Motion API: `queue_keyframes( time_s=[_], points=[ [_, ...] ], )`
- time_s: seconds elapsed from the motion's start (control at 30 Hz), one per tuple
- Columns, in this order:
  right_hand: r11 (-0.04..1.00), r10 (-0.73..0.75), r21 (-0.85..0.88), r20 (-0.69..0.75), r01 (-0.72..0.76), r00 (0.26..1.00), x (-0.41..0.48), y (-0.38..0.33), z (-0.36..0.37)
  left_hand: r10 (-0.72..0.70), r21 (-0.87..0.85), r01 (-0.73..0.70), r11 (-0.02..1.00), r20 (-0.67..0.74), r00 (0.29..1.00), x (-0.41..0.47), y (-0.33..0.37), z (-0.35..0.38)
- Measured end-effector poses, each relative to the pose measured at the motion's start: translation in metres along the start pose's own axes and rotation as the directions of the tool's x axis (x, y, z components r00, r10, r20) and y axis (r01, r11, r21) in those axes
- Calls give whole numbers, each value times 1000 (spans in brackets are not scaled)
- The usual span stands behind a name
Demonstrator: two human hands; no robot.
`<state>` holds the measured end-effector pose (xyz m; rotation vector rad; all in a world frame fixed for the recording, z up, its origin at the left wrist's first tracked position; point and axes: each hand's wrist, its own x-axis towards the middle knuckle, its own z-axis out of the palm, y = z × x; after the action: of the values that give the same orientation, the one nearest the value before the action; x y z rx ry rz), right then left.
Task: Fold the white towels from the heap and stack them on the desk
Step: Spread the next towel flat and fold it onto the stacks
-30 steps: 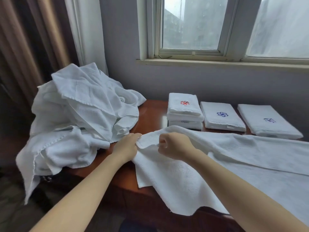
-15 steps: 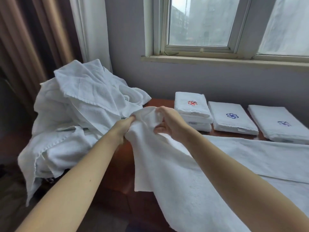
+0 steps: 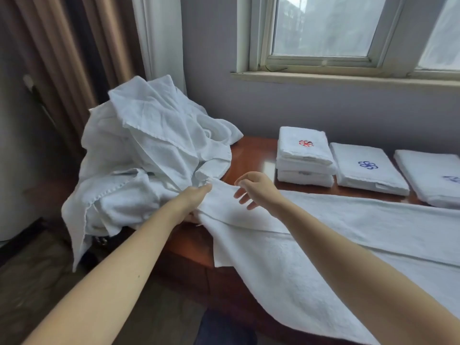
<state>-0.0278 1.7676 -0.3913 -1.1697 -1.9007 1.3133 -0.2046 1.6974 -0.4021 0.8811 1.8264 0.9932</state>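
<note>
A long white towel (image 3: 323, 235) lies spread across the wooden desk (image 3: 251, 155), its near edge hanging over the front. My left hand (image 3: 196, 199) grips the towel's left end, where the cloth is doubled over. Just to the right, my right hand (image 3: 254, 188) hovers above that end with fingers spread, holding nothing. The heap of crumpled white towels (image 3: 149, 158) rises at the desk's left end. Folded towels stand at the back: a stack with a red emblem (image 3: 305, 155), one with a blue emblem (image 3: 368, 168), and another (image 3: 433, 175) at the right edge.
A grey wall and window sill (image 3: 348, 78) run behind the desk. Brown and white curtains (image 3: 82, 58) hang at the left behind the heap. Dark floor shows below the desk's front edge.
The towel's left end was lifted by both hands, then laid back down folded toward the far side. My right hand has let go and opened; my left still holds the end.
</note>
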Motion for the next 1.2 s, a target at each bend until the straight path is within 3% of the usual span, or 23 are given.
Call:
queue_keyframes(
  time_s=[0.13,0.23,0.33,0.43,0.5,0.6,0.67,0.8,0.87,1.03,1.2],
  points=[
    [977,-57,-205,45,65,997,-11,16,6,-12,-75,16,997,45,999,-18,-3,-3],
    [969,-111,-219,35,116,993,-21,18,7,89,-150,-76,986,86,992,-33,-5,-5],
    [968,-133,-210,47,140,990,-30,19,7,138,-79,-128,989,138,981,-47,-12,-3],
    [968,-140,-200,68,151,988,-40,20,6,164,95,-166,982,25,986,-54,-17,-5],
    [966,-141,-204,97,159,985,-48,21,6,211,314,-170,934,-104,972,-55,-17,-12],
    [948,-164,-256,109,187,980,-58,24,3,275,689,-95,718,-156,949,-59,-17,-15],
    [920,-182,-332,104,207,978,-64,27,-5,375,809,-107,579,-147,915,-64,-15,-4],
    [871,-147,-464,70,162,987,-78,35,-32,508,699,-393,598,48,860,-67,-6,36],
    [838,-115,-534,25,110,993,-83,40,-48,521,678,-479,558,164,838,-65,-3,58],
    [757,-123,-653,-177,-23,977,-94,63,-90,513,716,-518,468,258,819,-54,0,114],
    [748,-104,-651,-302,-126,948,-108,97,-125,493,757,-502,419,274,826,-45,8,164]
  ],
)
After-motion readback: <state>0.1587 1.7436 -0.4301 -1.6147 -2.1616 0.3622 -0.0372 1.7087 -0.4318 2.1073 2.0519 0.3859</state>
